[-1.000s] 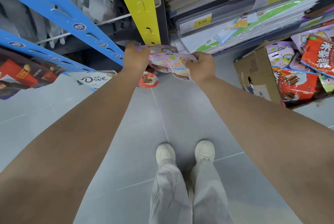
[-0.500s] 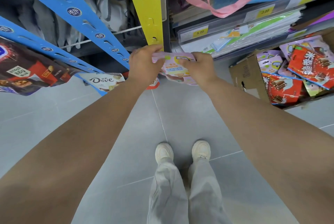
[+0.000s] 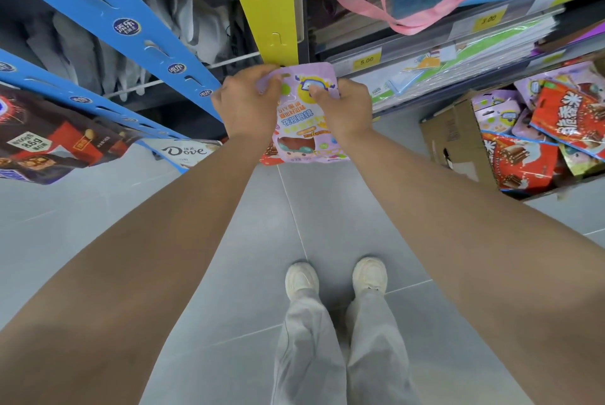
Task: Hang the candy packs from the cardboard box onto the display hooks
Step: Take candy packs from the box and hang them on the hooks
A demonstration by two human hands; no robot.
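Note:
A pink candy pack [image 3: 302, 116] hangs upright just below the bottom end of the yellow display strip [image 3: 265, 2], its top edge at the strip's lowest hook slot. My left hand [image 3: 245, 103] pinches the pack's top left corner. My right hand [image 3: 343, 106] pinches its top right, thumb on the front. Behind the pack's lower edge a red pack [image 3: 269, 156] shows partly. The cardboard box [image 3: 458, 143] stands on the floor at the right, filled with several pink and red candy packs [image 3: 569, 116].
Two blue display strips [image 3: 108, 15] slant across the left, carrying dark chocolate packs [image 3: 49, 146] and a white Dove pack [image 3: 188, 152]. Shelves with stationery and yellow price tags [image 3: 366, 61] are behind. A pink strap [image 3: 409, 25] hangs above. My feet [image 3: 334, 277] stand on grey floor tiles.
Both hands have lifted the pink pack from lying flat and low to upright against the yellow strip's bottom end. The view has tilted up slightly.

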